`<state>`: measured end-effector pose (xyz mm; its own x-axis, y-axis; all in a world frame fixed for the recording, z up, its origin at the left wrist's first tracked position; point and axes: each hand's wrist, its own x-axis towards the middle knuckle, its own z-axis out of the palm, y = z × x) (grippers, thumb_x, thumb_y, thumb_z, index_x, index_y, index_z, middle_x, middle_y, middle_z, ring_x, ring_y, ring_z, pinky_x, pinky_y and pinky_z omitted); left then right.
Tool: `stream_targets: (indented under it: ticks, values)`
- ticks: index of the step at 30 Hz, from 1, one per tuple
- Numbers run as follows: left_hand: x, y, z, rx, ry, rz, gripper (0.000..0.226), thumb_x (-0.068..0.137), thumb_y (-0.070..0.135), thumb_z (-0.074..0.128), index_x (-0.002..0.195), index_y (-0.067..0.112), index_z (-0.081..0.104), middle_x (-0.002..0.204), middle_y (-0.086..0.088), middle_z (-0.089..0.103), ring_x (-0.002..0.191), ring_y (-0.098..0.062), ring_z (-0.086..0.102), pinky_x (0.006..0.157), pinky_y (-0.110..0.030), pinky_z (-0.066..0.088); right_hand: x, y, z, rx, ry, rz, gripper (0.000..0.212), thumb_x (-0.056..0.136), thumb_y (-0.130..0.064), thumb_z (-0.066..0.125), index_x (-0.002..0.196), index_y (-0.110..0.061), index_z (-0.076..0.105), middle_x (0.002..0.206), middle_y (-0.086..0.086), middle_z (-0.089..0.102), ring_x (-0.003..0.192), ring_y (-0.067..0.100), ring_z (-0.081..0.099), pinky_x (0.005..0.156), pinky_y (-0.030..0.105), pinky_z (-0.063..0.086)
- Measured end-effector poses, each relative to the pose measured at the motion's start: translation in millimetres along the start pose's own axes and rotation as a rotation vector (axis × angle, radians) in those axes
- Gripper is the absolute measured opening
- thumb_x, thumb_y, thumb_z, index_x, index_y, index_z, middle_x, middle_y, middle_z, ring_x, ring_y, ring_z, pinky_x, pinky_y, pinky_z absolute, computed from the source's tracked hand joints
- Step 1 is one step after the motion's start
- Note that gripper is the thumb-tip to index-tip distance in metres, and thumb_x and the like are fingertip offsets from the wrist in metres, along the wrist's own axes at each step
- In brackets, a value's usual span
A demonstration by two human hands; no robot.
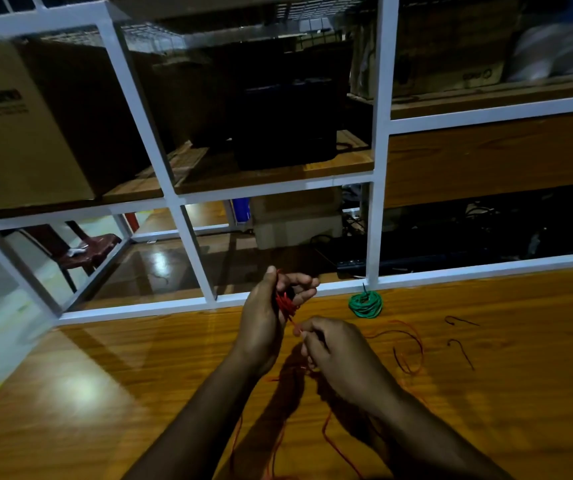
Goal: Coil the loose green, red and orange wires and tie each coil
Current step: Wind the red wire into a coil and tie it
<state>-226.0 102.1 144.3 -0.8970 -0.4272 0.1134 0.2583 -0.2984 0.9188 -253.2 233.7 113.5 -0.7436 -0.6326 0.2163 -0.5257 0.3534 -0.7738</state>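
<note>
My left hand (267,317) grips a small bundle of red wire (284,303) above the wooden table, fingers curled round the loops. My right hand (333,351) sits just below and to the right and pinches the same red wire where it leaves the bundle. The rest of the red wire trails down under my forearms toward the near edge (333,441). A green coil (365,303), tied with a dark strip, lies near the table's far edge. A loose orange wire (413,344) loops on the table right of my right hand.
Two short dark tie strips (460,320) (461,351) lie on the wooden table (520,393) at the right. A white metal frame (375,168) runs along the far edge, with cardboard boxes (18,126) and dark equipment on shelves behind.
</note>
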Motion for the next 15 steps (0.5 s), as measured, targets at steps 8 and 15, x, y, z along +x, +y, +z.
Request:
stream_targets:
  ticks: [8,15]
  values:
    - [-1,-2,-4,0.218,-0.037,0.073,0.052,0.110,0.025,0.026,0.081,0.014,0.068,0.100,-0.014,0.073,0.107,-0.032,0.070,0.096,-0.043,0.054,-5,-8,-5,0.066,0.127,-0.069,0.014,0.097,-0.021,0.060,0.109,-0.028,0.067,0.093,-0.016,0.067,0.086,-0.003,0.064,0.069,0.015,0.053]
    - [2,-12,-8,0.185,-0.025,-0.020,0.037,0.104,0.026,0.030,0.073,0.012,0.043,0.070,-0.006,0.051,0.062,-0.019,0.045,0.062,-0.037,0.035,-10,-9,-17,0.251,0.131,-0.112,0.008,0.094,-0.026,0.066,0.099,-0.030,0.072,0.085,-0.013,0.069,0.080,0.007,0.065,0.065,0.027,0.057]
